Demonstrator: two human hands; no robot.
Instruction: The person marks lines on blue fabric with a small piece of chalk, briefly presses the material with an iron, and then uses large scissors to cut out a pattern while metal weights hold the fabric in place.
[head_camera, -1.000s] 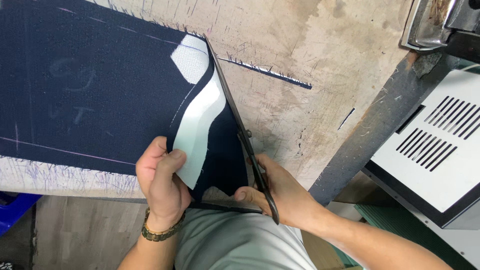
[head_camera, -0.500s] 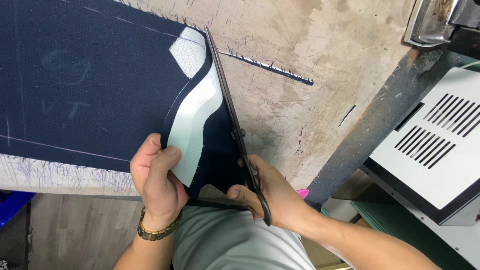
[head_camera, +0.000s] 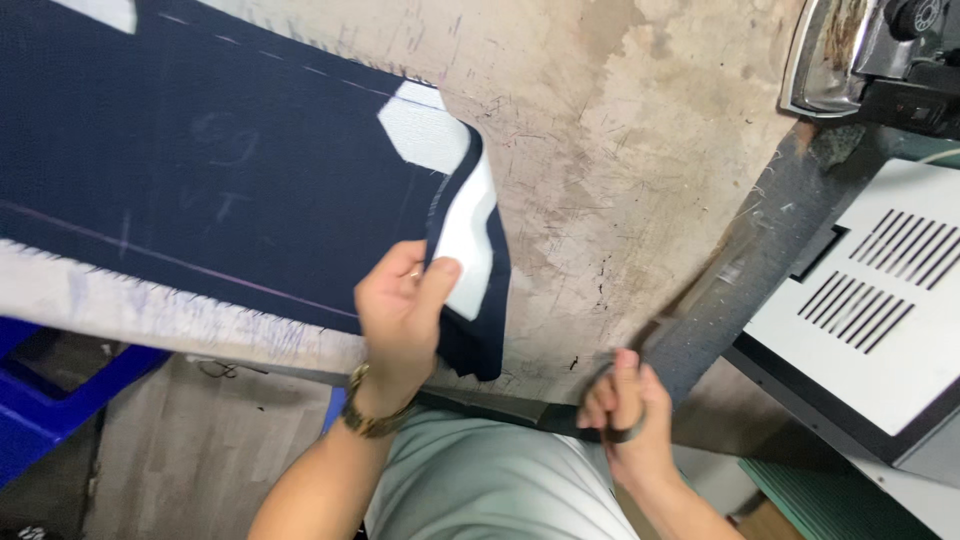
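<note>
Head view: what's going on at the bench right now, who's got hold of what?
A person stands at a worn, scratched worktable with dark navy fabric spread on it, chalk lines marked across it. The left hand pinches the cloth's cut edge, folded back to show a white lining piece. The right hand is off the cloth at the table's near edge, fingers closed round the dark handle of what look like shears; the blades are hidden.

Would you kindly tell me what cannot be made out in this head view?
- Scissors: only a dark handle loop shows in the right hand; blades hidden below the table edge.
- Chalk marks on the navy fabric: too faint.
- Iron: cut off by the top edge.
- Left hand fingers: behind the fabric fold.
</note>
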